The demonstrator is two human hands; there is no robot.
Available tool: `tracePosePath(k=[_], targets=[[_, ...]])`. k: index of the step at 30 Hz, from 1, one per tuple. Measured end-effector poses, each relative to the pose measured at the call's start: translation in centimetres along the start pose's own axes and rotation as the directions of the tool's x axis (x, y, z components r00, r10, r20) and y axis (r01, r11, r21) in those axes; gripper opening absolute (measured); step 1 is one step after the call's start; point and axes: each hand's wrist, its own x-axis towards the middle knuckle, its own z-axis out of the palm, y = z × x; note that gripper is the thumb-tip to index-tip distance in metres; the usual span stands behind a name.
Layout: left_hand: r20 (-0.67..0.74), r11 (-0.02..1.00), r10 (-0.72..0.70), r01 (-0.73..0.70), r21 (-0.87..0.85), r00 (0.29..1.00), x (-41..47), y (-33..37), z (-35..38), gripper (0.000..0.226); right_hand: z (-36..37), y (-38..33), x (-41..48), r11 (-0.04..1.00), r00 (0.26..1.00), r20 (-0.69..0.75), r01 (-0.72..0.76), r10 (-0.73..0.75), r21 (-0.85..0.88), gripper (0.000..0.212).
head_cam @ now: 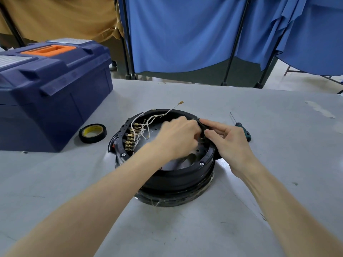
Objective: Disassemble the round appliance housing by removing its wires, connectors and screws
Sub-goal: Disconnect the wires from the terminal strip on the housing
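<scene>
The round black housing [178, 175] sits open side up near the middle of the grey table [259, 145]. Inside it, along the left wall, a row of brass connectors [130, 140] stands on a black strip, and thin white wires [146, 125] loop from them across the dark floor plate; one wire rises past the far rim and ends in a loose brass terminal [181, 102]. Small screws [201, 163] show on the near rim.

The left hand [178, 136] reaches in over the centre, its fingers curled toward the right inner wall; whether they pinch anything cannot be told, since the fingertips are hidden. The right hand [228, 140] lies over the right rim with fingers stretched out, the thumb and forefinger pressing on the rim beside the left hand.

Just right of the housing lies a green-handled screwdriver [241, 128]. To the left lies a roll of black tape [92, 133], and beyond that a blue toolbox [52, 93] with an orange handle. Blue curtains [185, 34] hang behind the table.
</scene>
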Motion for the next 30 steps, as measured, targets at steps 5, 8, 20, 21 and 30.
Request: tracePosePath(k=[5,8,20,21,30], targets=[[-0.003,0.995,0.029,-0.029,-0.092,1.000,-0.4,-1.8,-1.1,0.038,-0.6,0.1,0.2,0.999,0.999,-0.026,-0.023,0.024,0.029,0.033],[0.037,0.976,0.070,-0.060,-0.210,0.997,-0.5,-0.5,0.7,0.033,-0.1,0.3,-0.1,0.999,0.999,0.010,-0.035,0.035,0.040,0.033],[-0.199,0.936,-0.007,-0.064,-0.347,0.980,-0.3,-0.9,0.6,0.011,0.1,-0.4,-0.6,0.999,0.999,0.013,0.045,-0.045,0.009,0.029],[-0.217,0.941,0.010,-0.082,-0.327,0.976,-0.2,-0.7,0.5,0.017,0.0,-0.5,-0.6,0.998,0.998,0.020,0.055,-0.055,-0.026,0.024],[-0.274,0.932,0.131,-0.212,-0.292,0.953,0.4,0.5,0.3,0.030,-0.8,-0.7,0.0,0.996,0.990,0.119,0.083,-0.079,-0.033,0.019]])
